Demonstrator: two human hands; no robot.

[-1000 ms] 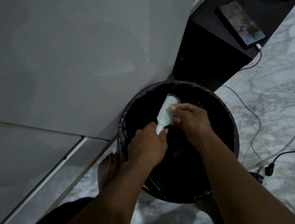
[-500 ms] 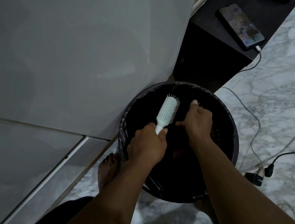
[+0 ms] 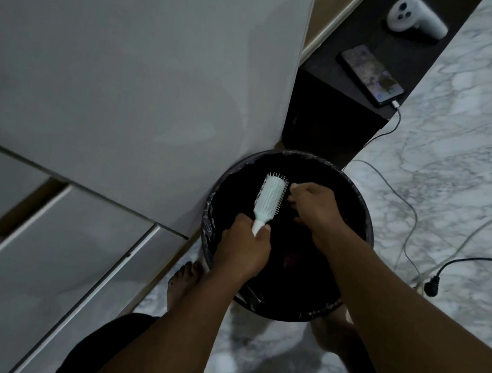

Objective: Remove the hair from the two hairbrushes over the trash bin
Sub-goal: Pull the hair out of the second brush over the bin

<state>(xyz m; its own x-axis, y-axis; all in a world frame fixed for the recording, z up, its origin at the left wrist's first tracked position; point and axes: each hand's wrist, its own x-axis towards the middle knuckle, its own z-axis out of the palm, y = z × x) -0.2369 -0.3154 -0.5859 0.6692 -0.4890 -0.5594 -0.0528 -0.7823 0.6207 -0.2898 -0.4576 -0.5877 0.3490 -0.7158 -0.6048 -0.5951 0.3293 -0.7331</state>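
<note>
Cabinet panels [image 3: 122, 74], pale and glossy, fill the left side of the view, and a bare foot [image 3: 183, 283] stands on the marble floor [image 3: 459, 186] at their base. Just right of the foot, the left hand [image 3: 242, 247] is clenched around the handle of a white hairbrush [image 3: 269, 199], which is held over the open mouth of the round black-lined trash bin [image 3: 362, 205]. The brush's long axis runs from the handle at the lower left up to its rounded head, tilted slightly to the right, so the head points away from the person; the bristles face toward the right hand. The handle's lower end is hidden inside the fist. The right hand [image 3: 316, 208] sits just beside the bristles with its fingers curled in; whether they pinch any hair cannot be told, since the bin's interior is too dark and any strands blend into it. Only one brush is in view. Behind the bin, a dark bench [image 3: 354, 116] carries a phone [image 3: 371, 74] with a cable [image 3: 402, 204] plugged in and a white controller [image 3: 415, 18]. A black plug [image 3: 431, 288] lies on the floor at far right.
</note>
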